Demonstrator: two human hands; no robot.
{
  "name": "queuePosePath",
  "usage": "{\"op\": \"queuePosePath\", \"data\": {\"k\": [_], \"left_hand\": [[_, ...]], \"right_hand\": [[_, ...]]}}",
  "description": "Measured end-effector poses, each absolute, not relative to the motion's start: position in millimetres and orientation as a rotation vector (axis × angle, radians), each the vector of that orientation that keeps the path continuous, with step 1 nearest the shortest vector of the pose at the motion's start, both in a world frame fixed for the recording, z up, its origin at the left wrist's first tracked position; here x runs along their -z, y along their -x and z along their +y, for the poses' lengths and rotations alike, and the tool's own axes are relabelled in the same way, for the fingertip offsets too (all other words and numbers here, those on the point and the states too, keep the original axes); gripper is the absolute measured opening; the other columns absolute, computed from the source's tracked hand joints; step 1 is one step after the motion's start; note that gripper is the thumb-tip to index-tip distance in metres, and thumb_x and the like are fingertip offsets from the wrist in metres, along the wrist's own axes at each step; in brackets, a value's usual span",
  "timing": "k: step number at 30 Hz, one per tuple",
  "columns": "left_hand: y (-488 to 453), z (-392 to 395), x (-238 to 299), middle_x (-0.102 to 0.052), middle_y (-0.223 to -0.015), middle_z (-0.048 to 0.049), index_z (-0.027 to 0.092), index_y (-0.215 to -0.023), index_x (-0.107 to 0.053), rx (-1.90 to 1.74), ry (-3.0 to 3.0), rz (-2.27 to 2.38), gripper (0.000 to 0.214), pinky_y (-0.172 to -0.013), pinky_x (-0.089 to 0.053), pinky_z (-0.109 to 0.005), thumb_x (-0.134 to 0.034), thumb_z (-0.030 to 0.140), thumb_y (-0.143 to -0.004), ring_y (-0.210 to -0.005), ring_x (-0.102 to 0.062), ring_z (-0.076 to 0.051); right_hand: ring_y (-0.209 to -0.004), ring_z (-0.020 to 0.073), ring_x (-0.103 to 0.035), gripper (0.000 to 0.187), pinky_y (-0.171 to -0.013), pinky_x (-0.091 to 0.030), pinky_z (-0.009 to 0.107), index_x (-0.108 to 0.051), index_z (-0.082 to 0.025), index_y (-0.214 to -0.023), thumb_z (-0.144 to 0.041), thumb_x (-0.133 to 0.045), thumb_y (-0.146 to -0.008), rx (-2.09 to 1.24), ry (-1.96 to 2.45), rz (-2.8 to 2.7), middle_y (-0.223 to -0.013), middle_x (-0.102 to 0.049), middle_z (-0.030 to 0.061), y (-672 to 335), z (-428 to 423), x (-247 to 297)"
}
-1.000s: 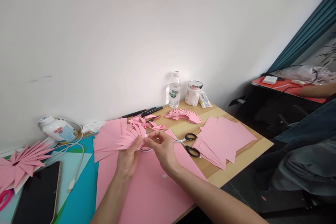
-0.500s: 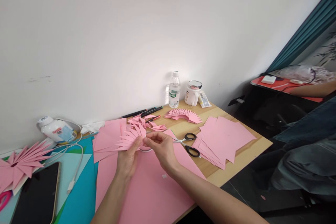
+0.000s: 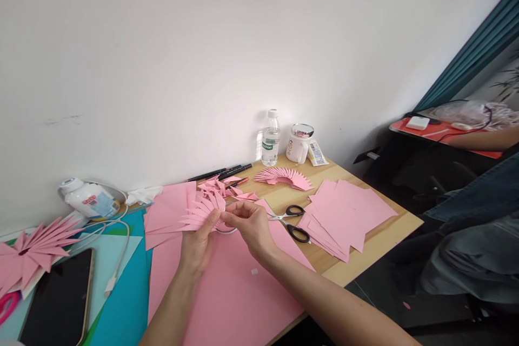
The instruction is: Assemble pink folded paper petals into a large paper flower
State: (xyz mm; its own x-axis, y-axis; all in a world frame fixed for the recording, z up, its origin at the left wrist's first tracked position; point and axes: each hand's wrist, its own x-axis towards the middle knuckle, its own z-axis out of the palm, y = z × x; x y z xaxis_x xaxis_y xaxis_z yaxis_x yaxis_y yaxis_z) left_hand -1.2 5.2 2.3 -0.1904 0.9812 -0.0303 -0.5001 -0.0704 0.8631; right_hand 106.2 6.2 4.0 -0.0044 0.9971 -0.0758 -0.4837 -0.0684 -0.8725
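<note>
A fan of folded pink paper pieces is gripped at its right side by my left hand, thumb on top. My right hand is closed in a pinch at the fan's inner edge, touching my left fingertips; what lies between its fingertips is too small to make out. Just under both hands shows part of a round tape roll. Below them lies a large pink sheet with a small white scrap on it. Black-handled scissors rest right of my right hand.
Behind my hands are loose folded pink pieces and black pens. A curved pink paper row, water bottle and mug stand farther back. Pink sheets lie right; a phone and pink pinwheel left.
The view has shifted very slightly. Both hands stay together at the pink fan, with almost no visible movement.
</note>
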Motion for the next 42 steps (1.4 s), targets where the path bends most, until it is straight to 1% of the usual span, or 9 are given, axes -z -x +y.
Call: {"op": "queuePosePath", "data": {"k": [7,13,16,23,28,32,36,39,42], "left_hand": [[2.6,5.9,-0.1,-0.070,-0.084,-0.0015,0.018,-0.084,-0.069,-1.560,-0.703,0.923,0.030,-0.071,-0.051,-0.023,-0.081,0.015,-0.057,-0.079,-0.063,-0.015],[2.0,5.7,-1.6,-0.069,-0.081,-0.0001,0.019,-0.081,-0.069,-1.567,-0.709,0.926,0.026,-0.070,-0.051,-0.024,-0.080,0.014,-0.058,-0.078,-0.063,-0.015],[0.9,5.1,-2.5,-0.069,-0.080,0.0004,0.020,-0.079,-0.069,-1.573,-0.687,0.922,0.025,-0.068,-0.051,-0.023,-0.079,0.013,-0.058,-0.078,-0.062,-0.015],[-0.7,4.0,-6.3,-0.068,-0.078,0.0008,0.021,-0.078,-0.067,-1.599,-0.611,0.947,0.030,-0.066,-0.050,-0.023,-0.081,0.012,-0.053,-0.082,-0.062,-0.017],[-1.4,3.7,-8.2,-0.068,-0.075,0.0010,0.019,-0.075,-0.067,-1.622,-0.608,0.987,0.028,-0.071,-0.050,-0.025,-0.082,0.013,-0.052,-0.084,-0.062,-0.017],[-1.5,4.7,-4.6,-0.068,-0.084,0.0011,0.021,-0.087,-0.066,-1.667,-0.700,0.984,0.035,-0.071,-0.050,-0.025,-0.080,0.013,-0.055,-0.085,-0.063,-0.017],[0.7,6.0,1.3,-0.068,-0.091,-0.0014,0.020,-0.091,-0.067,-1.659,-0.836,1.033,0.032,-0.074,-0.050,-0.026,-0.078,0.018,-0.060,-0.087,-0.062,-0.017],[1.4,5.9,3.8,-0.069,-0.095,-0.0046,0.018,-0.090,-0.069,-1.656,-0.923,1.139,0.029,-0.076,-0.049,-0.026,-0.077,0.020,-0.062,-0.091,-0.062,-0.019],[-0.1,4.8,3.3,-0.070,-0.088,-0.0038,0.018,-0.085,-0.070,-1.713,-0.918,1.228,0.029,-0.072,-0.049,-0.024,-0.079,0.015,-0.057,-0.086,-0.063,-0.019]], "right_hand": [[-0.054,0.0096,-0.054,0.039,-0.060,-0.049,0.026,-0.060,-0.015,-0.064,-0.045,-0.080,-0.049,-1.546,0.899,-0.765,-0.057,-0.058,-0.0020,-104.4,5.2,-7.7],[-0.055,0.0080,-0.052,0.041,-0.060,-0.048,0.024,-0.058,-0.015,-0.063,-0.049,-0.076,-0.052,-1.583,0.930,-0.805,-0.056,-0.057,-0.0026,-104.7,5.8,-8.7],[-0.055,0.0079,-0.051,0.039,-0.056,-0.045,0.022,-0.057,-0.015,-0.063,-0.049,-0.075,-0.054,-1.556,0.936,-0.809,-0.057,-0.056,-0.0028,-103.7,4.5,-8.4],[-0.053,0.0096,-0.052,0.037,-0.056,-0.043,0.023,-0.058,-0.017,-0.069,-0.035,-0.082,-0.048,-1.507,0.837,-0.796,-0.057,-0.057,-0.0034,-98.6,0.3,-0.6],[-0.052,0.0095,-0.053,0.029,-0.054,-0.044,0.023,-0.060,-0.015,-0.063,-0.036,-0.079,-0.053,-1.483,0.862,-0.941,-0.057,-0.059,-0.0014,-106.7,6.6,-2.0],[-0.054,0.0121,-0.058,0.028,-0.058,-0.049,0.027,-0.063,-0.015,-0.065,-0.038,-0.076,-0.055,-1.529,0.910,-1.051,-0.058,-0.063,-0.0002,-119.1,17.0,-9.1],[-0.052,0.0103,-0.057,0.023,-0.058,-0.048,0.025,-0.064,-0.014,-0.064,-0.036,-0.072,-0.059,-1.494,0.891,-1.181,-0.057,-0.062,-0.0011,-124.5,26.9,-9.0],[-0.052,0.0099,-0.057,0.022,-0.059,-0.048,0.024,-0.064,-0.014,-0.063,-0.035,-0.071,-0.061,-1.535,0.867,-1.216,-0.055,-0.061,-0.0017,-124.5,31.4,-3.7],[-0.054,0.0105,-0.058,0.025,-0.060,-0.050,0.025,-0.063,-0.014,-0.063,-0.037,-0.071,-0.061,-1.575,0.853,-1.214,-0.057,-0.061,-0.0014,-124.7,33.1,2.4]]}}
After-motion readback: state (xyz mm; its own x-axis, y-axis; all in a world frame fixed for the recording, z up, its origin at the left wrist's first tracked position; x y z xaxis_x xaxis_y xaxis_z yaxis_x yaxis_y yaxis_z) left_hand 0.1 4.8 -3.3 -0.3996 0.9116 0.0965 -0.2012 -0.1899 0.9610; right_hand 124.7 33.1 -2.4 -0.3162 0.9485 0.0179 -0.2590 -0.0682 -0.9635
